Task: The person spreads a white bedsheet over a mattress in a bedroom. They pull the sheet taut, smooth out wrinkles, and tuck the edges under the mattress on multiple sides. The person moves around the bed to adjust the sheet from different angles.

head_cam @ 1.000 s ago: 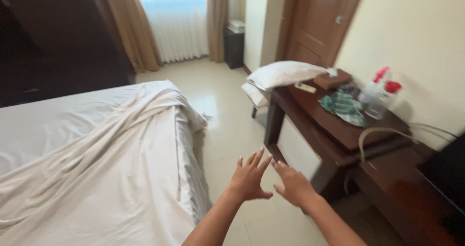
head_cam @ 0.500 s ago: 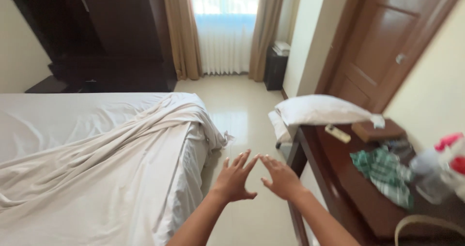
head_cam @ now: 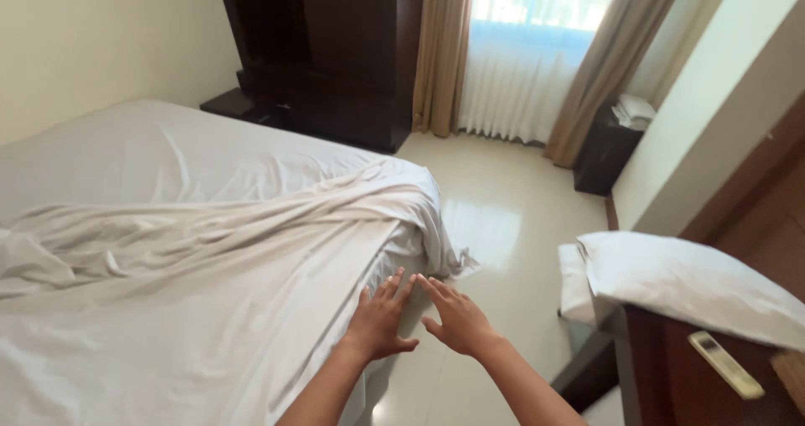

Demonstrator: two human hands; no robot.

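Since the earlier frames the view has swung left and up: the desk with its bottles and green cloth has slipped out of sight, the bed fills more of the picture, and the two hands have drifted from over the floor toward the bed's edge.

The left hand [head_cam: 381,319] hangs open, palm down, fingers spread, its fingertips at the bed's near side and apparently just touching or just above the hanging sheet [head_cam: 210,309]; contact cannot be told for sure. The right hand [head_cam: 457,319] is likewise open and holds nothing, poised beside the left over the glossy floor [head_cam: 503,216], index fingertips nearly meeting. Both arms reach forward together, palms flat, as if held ready over the cloth rather than gripping it.

The sheet lies loose and rumpled across the bed [head_cam: 126,149], bunched in a long ridge that runs to the far corner, where it spills over toward the floor. To the right, a white pillow [head_cam: 688,283] rests on the end of a dark wooden desk [head_cam: 671,367], overhanging it, with a pale remote [head_cam: 725,365] just beside it. Beyond stand a dark wardrobe [head_cam: 335,49], tan curtains [head_cam: 440,53] framing a bright window, and a small dark bin [head_cam: 605,149] by the wall. Nothing lies between hands and sheet.
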